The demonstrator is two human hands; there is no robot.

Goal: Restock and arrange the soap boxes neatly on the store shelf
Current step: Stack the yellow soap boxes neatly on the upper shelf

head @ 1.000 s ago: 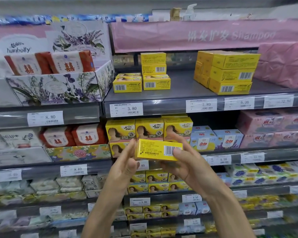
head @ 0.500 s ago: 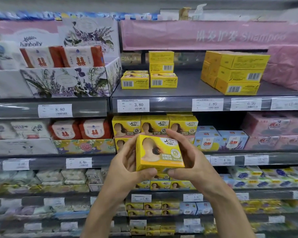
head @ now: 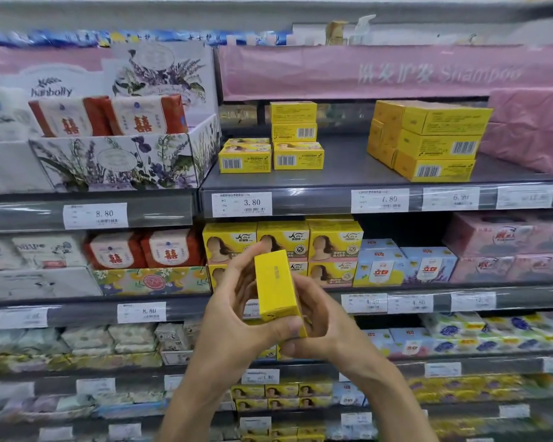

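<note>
Under the long grey metal store shelf (head: 348, 177) the row of yellow portrait-printed soap boxes (head: 283, 240) stands as before. In front of that row, the left hand (head: 233, 317) and right hand (head: 328, 327) have turned the small yellow cardboard soap box (head: 276, 282): half a second ago its portrait face showed, now it stands on end with a narrow plain side to the camera. The left thumb curls across its lower end, fingers loosely spread behind it, and the right fingers curl round its lower right edge.

Shop aisle — tiered shelves (head: 380, 199) stocked with boxed soaps (head: 428, 140), price tags (head: 241, 204) on rails, pink Shampoo banner (head: 396, 71).
</note>
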